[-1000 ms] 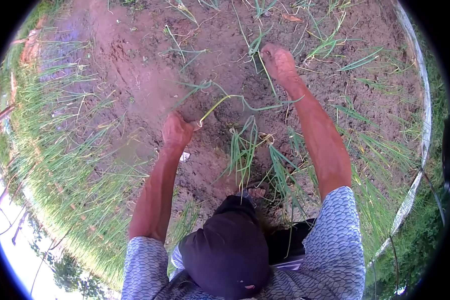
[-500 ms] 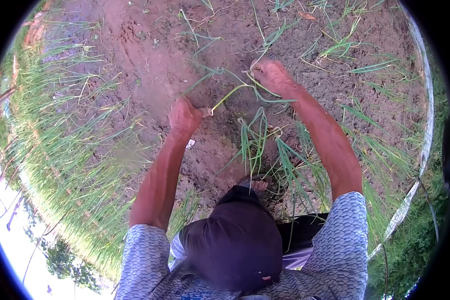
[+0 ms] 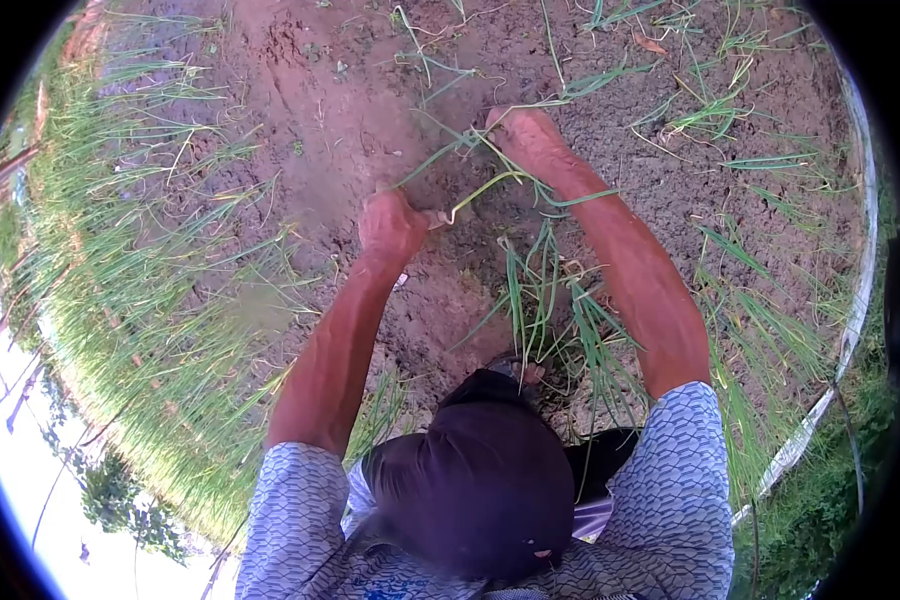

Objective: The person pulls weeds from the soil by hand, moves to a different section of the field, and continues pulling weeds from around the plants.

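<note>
A green onion plant [image 3: 485,188] with a pale base and long green leaves stretches between my hands, just above the soil. Its pale lower end meets the closed fingers of my left hand [image 3: 392,225]. My right hand [image 3: 530,138] is closed farther out, by the leaves of this onion; its fingertips are partly hidden, and the leaves cross in front of and beside it. Nearer my body, a clump of green onions [image 3: 538,290] droops over the soil below my right forearm.
Bare damp soil [image 3: 310,110] spreads ahead. Dense onion rows [image 3: 150,300] stand on the left, with scattered onion plants [image 3: 710,118] at the right. A pale strip [image 3: 855,300] edges the plot on the right. My foot [image 3: 515,368] is on the soil near the clump.
The view has shifted, so the ground appears farther right and slightly lower. My right hand has moved a little left and away from me. Both hands remain closed at the onion plant.
</note>
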A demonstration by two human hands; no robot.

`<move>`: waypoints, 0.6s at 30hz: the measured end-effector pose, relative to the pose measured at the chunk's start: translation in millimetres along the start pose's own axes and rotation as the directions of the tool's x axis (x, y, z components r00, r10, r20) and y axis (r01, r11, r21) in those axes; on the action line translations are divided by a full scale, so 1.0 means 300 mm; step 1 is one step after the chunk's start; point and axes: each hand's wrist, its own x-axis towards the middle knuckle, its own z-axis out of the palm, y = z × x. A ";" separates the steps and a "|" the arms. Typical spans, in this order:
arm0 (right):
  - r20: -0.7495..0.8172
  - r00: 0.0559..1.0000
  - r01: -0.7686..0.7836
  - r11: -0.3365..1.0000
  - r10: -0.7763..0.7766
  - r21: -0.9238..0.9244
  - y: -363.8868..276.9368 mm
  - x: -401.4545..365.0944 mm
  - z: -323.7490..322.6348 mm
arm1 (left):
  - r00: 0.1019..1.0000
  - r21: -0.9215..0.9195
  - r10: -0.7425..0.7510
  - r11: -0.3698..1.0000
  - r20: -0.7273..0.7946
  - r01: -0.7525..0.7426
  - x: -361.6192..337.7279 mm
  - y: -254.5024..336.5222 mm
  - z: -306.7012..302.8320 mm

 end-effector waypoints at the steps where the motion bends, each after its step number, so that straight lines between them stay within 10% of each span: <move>1: 0.026 1.000 0.011 1.000 -0.012 0.023 0.013 -0.012 0.005 | 1.000 0.004 -0.002 1.000 0.005 0.002 0.007 -0.003 0.006; 9: -0.169 0.985 -0.036 0.988 0.010 -0.153 -0.062 -0.044 0.103 | 0.996 0.017 -0.065 0.998 0.065 0.064 0.002 0.015 -0.001; 18: -0.433 0.875 -0.217 0.975 0.217 0.049 0.067 0.061 0.036 | 0.989 0.013 -0.117 0.993 0.090 0.117 -0.026 0.085 0.062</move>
